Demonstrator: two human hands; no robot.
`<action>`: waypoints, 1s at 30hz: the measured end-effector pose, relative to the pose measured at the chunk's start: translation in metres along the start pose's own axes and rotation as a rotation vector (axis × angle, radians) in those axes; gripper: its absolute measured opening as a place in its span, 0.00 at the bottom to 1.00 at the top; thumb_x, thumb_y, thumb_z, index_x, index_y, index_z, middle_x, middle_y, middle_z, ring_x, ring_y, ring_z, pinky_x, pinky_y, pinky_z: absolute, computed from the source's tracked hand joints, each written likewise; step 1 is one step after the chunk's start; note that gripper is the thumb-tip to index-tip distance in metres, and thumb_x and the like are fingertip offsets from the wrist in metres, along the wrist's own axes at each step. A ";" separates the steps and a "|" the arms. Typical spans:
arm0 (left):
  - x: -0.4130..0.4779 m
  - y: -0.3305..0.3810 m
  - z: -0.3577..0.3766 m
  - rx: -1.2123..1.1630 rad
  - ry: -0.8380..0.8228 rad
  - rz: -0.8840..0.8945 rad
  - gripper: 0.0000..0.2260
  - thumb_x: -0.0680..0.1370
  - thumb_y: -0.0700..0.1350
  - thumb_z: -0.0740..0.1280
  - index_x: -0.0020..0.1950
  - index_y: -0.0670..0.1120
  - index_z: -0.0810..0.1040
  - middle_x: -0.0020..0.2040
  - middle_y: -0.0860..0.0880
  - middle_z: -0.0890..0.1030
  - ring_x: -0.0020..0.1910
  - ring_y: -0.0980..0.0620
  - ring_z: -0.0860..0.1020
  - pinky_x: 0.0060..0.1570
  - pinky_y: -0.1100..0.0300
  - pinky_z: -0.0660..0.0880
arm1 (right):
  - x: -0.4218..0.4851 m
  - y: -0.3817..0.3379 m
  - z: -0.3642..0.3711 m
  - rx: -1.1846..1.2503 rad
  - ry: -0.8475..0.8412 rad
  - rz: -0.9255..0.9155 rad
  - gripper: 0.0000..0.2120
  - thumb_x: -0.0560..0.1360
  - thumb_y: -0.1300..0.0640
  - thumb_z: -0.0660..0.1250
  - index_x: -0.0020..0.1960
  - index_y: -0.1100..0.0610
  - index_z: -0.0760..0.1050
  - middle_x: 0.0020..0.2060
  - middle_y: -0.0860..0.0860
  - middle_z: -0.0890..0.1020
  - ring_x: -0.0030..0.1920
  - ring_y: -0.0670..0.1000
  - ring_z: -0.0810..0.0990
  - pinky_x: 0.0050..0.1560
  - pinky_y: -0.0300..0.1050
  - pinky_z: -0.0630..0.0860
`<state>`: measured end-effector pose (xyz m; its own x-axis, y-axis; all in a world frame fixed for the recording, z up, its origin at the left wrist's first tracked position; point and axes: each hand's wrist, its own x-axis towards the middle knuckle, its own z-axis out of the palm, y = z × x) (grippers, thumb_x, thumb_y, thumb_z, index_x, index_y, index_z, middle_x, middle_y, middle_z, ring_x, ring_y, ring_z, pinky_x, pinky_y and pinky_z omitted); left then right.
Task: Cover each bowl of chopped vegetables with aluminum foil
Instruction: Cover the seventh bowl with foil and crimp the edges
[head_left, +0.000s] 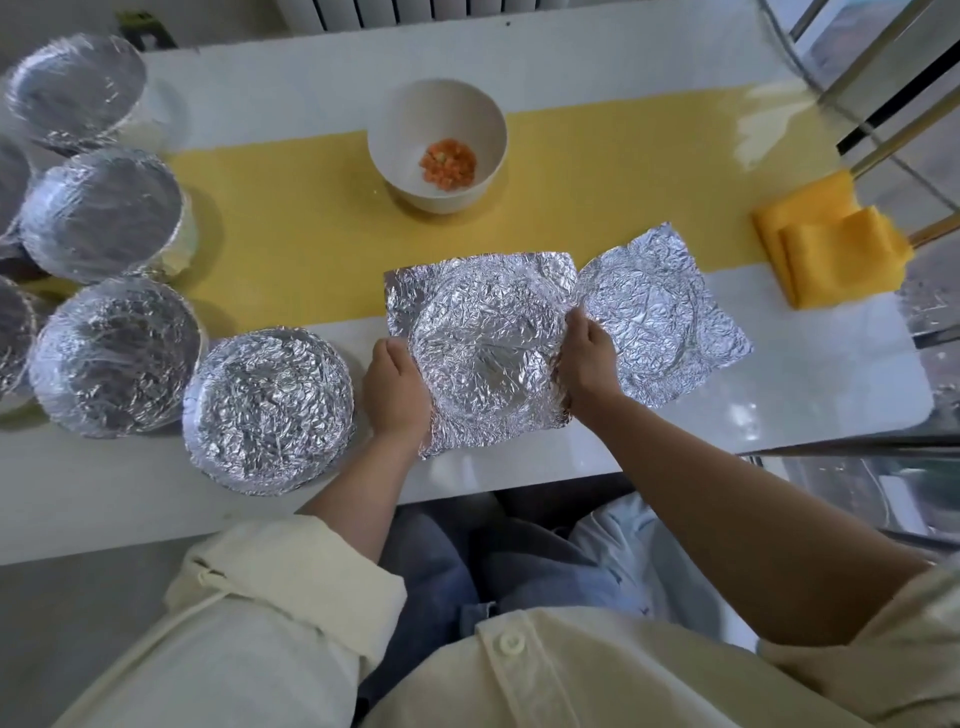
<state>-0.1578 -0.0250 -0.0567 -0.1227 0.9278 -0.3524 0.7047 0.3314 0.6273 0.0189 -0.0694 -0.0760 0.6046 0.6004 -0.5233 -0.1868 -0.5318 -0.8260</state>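
a: where's the foil sheet (483, 353) right now?

b: flat near the front edge of the white table (571, 57), just in front of the person. it's crinkled, with a round bowl-rim crease pressed into it. the left hand (396, 387) is pinched on its left edge, the right hand (587, 358) is pinched on its right edge, fingers closed on the sheet.

a: and the bowl it's meant for?

b: the open bowl (437, 145) with chopped orange bits sits further back on the yellow runner (291, 208), well apart from the sheet. it's the only uncovered one i can see.

a: so which step is this?

b: i'd say picking up a sheet for that last bowl. next move calls for lifting it level, carrying it forward over the rim, centring the crease, then pressing the edges down all round.

a: anything else about?

b: a second sheet (660, 317) lies just right, its edge tucked under the held one. the covered bowls (270, 410) crowd the left side, and a folded yellow cloth (826, 249) lies far right.
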 end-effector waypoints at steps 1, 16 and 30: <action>0.000 0.000 0.000 -0.016 -0.009 -0.008 0.17 0.85 0.47 0.46 0.57 0.43 0.73 0.43 0.46 0.74 0.43 0.48 0.71 0.37 0.55 0.62 | 0.000 -0.001 -0.003 0.048 -0.033 0.054 0.18 0.83 0.48 0.53 0.39 0.56 0.67 0.26 0.49 0.66 0.27 0.47 0.65 0.30 0.43 0.64; 0.006 -0.008 0.007 -0.104 0.139 0.190 0.15 0.85 0.47 0.50 0.62 0.38 0.69 0.49 0.44 0.74 0.43 0.46 0.75 0.39 0.53 0.71 | -0.003 -0.007 -0.015 -0.056 -0.017 -0.039 0.15 0.82 0.46 0.56 0.56 0.58 0.70 0.37 0.49 0.73 0.33 0.45 0.71 0.33 0.39 0.70; 0.015 0.001 0.020 0.348 -0.043 0.733 0.27 0.83 0.53 0.45 0.79 0.43 0.55 0.80 0.46 0.57 0.79 0.49 0.55 0.76 0.49 0.54 | -0.001 -0.003 0.013 -0.879 -0.118 -0.918 0.26 0.82 0.49 0.51 0.76 0.63 0.60 0.75 0.58 0.63 0.75 0.55 0.60 0.75 0.48 0.55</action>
<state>-0.1452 -0.0145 -0.0755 0.4761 0.8788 0.0332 0.7733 -0.4364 0.4599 0.0088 -0.0606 -0.0763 0.1585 0.9811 0.1108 0.8616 -0.0827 -0.5007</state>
